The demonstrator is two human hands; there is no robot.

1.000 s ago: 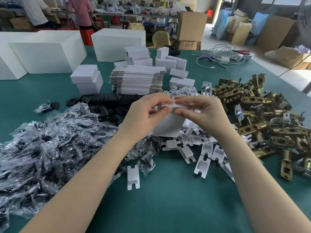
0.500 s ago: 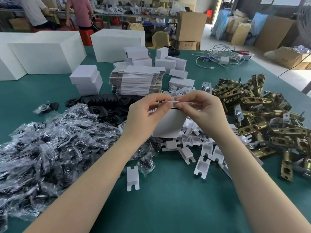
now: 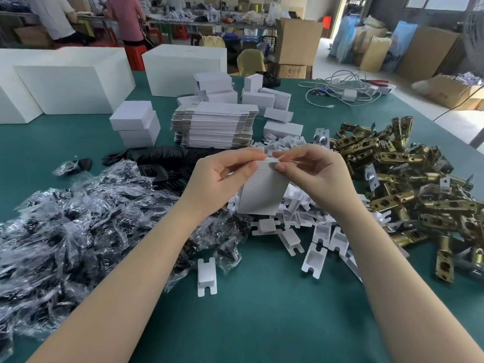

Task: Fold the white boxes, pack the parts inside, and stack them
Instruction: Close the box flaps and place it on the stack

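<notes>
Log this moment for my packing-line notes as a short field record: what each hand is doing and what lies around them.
left hand: pinches top edge of small white box
right hand: pinches the box's top flap
box state: upright, held above the table, top not yet closed
left of hands: bagged black parts
right of hands: brass latches
behind hands: flat box blanks
surface: green table

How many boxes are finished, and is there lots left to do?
Some are done: a few closed white boxes sit stacked beside the flat cardboard pile. Right now the left hand and right hand pinch the top flap of one box. Lots remains: heaps of brass latches and bagged parts lie unpacked.
</notes>
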